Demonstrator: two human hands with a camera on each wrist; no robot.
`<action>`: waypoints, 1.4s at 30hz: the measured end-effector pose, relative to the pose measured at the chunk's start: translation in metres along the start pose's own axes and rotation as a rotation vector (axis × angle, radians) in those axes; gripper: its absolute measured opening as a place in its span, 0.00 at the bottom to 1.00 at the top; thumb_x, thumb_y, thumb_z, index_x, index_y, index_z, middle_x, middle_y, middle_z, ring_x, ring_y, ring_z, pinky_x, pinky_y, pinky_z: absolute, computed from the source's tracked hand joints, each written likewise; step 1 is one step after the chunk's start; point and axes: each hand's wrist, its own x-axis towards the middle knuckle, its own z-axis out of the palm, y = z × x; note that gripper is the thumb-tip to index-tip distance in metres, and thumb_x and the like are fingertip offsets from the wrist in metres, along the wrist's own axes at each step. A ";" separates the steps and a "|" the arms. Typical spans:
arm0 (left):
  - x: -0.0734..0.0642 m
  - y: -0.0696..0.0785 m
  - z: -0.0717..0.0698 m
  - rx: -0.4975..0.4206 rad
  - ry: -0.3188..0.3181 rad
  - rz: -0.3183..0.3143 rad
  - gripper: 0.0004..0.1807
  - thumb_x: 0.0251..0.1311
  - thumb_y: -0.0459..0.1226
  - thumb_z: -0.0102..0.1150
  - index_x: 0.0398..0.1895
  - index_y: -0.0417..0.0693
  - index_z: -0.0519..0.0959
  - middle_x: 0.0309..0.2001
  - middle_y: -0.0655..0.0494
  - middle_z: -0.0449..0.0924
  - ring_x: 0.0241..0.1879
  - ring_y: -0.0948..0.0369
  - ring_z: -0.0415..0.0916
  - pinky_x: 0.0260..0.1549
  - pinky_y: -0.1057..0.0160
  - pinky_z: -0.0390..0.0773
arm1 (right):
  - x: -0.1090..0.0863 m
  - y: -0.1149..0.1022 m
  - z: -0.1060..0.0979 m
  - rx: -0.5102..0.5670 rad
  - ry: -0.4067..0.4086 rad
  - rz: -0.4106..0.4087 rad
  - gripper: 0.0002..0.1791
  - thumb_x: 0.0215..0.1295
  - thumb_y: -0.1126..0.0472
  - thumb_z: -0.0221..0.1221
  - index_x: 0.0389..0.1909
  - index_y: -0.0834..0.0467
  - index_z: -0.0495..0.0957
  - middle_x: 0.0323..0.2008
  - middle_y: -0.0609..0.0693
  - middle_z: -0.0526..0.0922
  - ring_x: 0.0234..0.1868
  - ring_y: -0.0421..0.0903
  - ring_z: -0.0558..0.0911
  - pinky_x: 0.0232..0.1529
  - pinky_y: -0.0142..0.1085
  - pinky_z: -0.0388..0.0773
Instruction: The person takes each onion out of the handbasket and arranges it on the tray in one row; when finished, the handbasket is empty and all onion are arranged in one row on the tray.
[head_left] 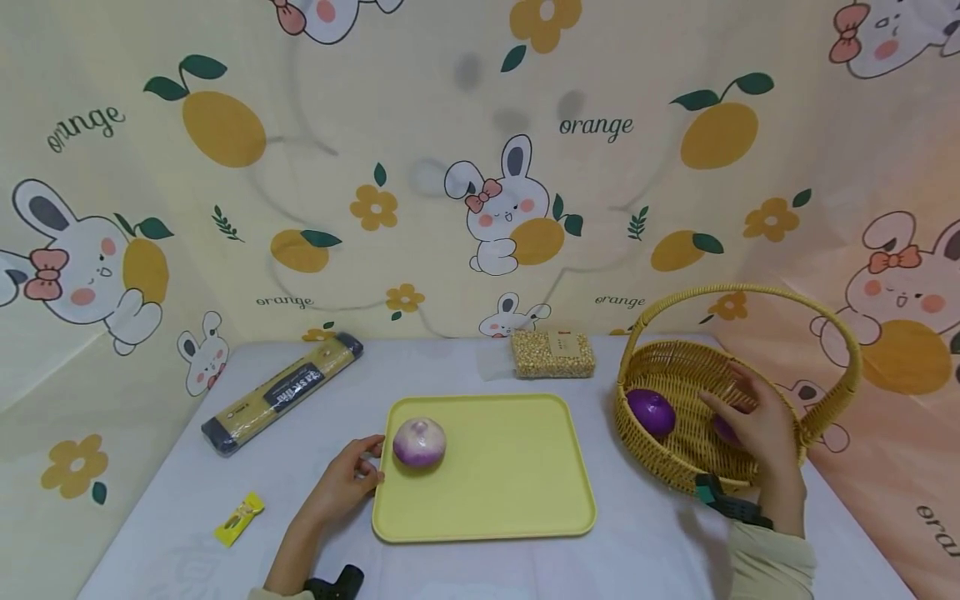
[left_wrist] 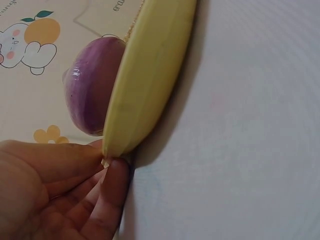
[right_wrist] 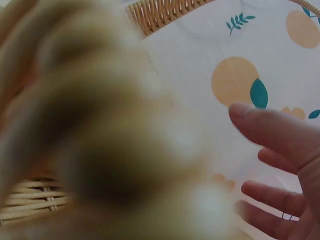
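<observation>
My left hand point(head_left: 345, 482) pinches the left rim of a yellow tray point(head_left: 495, 475) between thumb and fingers; the left wrist view shows this grip at the tray's edge point(left_wrist: 150, 75). On the tray's upper left sits a purple-and-white onion point(head_left: 419, 442). My right hand point(head_left: 761, 421) reaches over a wicker basket point(head_left: 648, 457), its thumb and fingers spread apart. Just below that hand lies a purple onion point(head_left: 725, 433), partly hidden by it. Another purple onion point(head_left: 652, 412) rests at the basket's left side. In the right wrist view, blurred wickerwork point(right_wrist: 115, 115) covers much of the picture.
A long pack of noodles point(head_left: 285, 392) lies at the back left, with a small yellow packet point(head_left: 240, 519) nearer the front. Behind the tray is a clear bag of grain point(head_left: 553, 354). The basket's tall handle point(head_left: 738, 290) arches over it. A patterned cloth backdrop point(head_left: 420, 108) surrounds the table.
</observation>
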 end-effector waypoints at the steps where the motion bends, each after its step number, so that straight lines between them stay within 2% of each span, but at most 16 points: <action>1: 0.000 0.000 0.000 0.000 -0.001 0.002 0.27 0.51 0.19 0.57 0.58 0.29 0.68 0.45 0.41 0.71 0.32 0.56 0.72 0.25 0.70 0.73 | 0.000 0.000 0.000 0.000 0.001 0.001 0.44 0.58 0.45 0.61 0.71 0.57 0.52 0.63 0.71 0.60 0.59 0.72 0.63 0.50 0.67 0.61; 7: 0.001 -0.007 -0.003 -0.008 -0.029 0.024 0.27 0.51 0.22 0.58 0.58 0.32 0.68 0.45 0.45 0.71 0.31 0.61 0.71 0.26 0.70 0.74 | 0.001 0.004 -0.002 -0.025 0.005 0.002 0.45 0.58 0.45 0.61 0.71 0.59 0.53 0.63 0.72 0.59 0.60 0.73 0.60 0.53 0.68 0.57; 16: 0.003 -0.014 -0.003 -0.028 -0.045 0.026 0.28 0.51 0.22 0.58 0.59 0.33 0.68 0.45 0.44 0.70 0.31 0.63 0.71 0.25 0.68 0.76 | 0.002 0.010 -0.002 -0.112 0.049 -0.006 0.44 0.58 0.47 0.61 0.69 0.64 0.55 0.60 0.74 0.63 0.58 0.73 0.62 0.56 0.67 0.55; 22: 0.003 -0.014 -0.002 -0.027 -0.033 0.025 0.28 0.50 0.21 0.58 0.58 0.33 0.69 0.44 0.45 0.71 0.30 0.64 0.71 0.26 0.69 0.75 | 0.001 0.014 -0.002 -0.131 -0.001 0.028 0.46 0.59 0.46 0.60 0.69 0.67 0.52 0.62 0.75 0.58 0.60 0.75 0.57 0.57 0.67 0.53; 28: 0.003 -0.015 -0.002 -0.020 -0.032 0.025 0.28 0.50 0.22 0.58 0.58 0.34 0.69 0.44 0.46 0.71 0.31 0.63 0.71 0.26 0.69 0.75 | 0.000 0.021 0.000 -0.172 -0.060 0.065 0.49 0.58 0.46 0.61 0.69 0.69 0.48 0.60 0.77 0.58 0.56 0.75 0.61 0.51 0.67 0.62; 31: 0.003 -0.015 -0.002 -0.015 -0.033 0.030 0.28 0.50 0.22 0.58 0.58 0.34 0.69 0.44 0.46 0.71 0.31 0.63 0.71 0.26 0.69 0.75 | 0.000 0.023 0.000 -0.193 -0.099 0.083 0.50 0.58 0.45 0.61 0.69 0.70 0.46 0.60 0.78 0.57 0.55 0.76 0.61 0.50 0.67 0.63; 37: 0.003 -0.014 -0.002 -0.008 -0.029 0.034 0.28 0.51 0.22 0.59 0.59 0.34 0.69 0.44 0.46 0.71 0.31 0.63 0.71 0.27 0.69 0.75 | -0.002 0.020 0.000 -0.213 -0.127 0.093 0.50 0.58 0.47 0.62 0.67 0.72 0.48 0.57 0.79 0.58 0.53 0.75 0.63 0.47 0.66 0.66; 42: 0.003 -0.014 -0.002 -0.008 -0.022 0.035 0.28 0.50 0.21 0.58 0.58 0.34 0.69 0.44 0.45 0.71 0.31 0.63 0.71 0.26 0.69 0.75 | -0.004 0.019 -0.001 -0.218 -0.136 0.084 0.50 0.55 0.48 0.64 0.67 0.72 0.49 0.57 0.79 0.56 0.54 0.77 0.57 0.48 0.69 0.62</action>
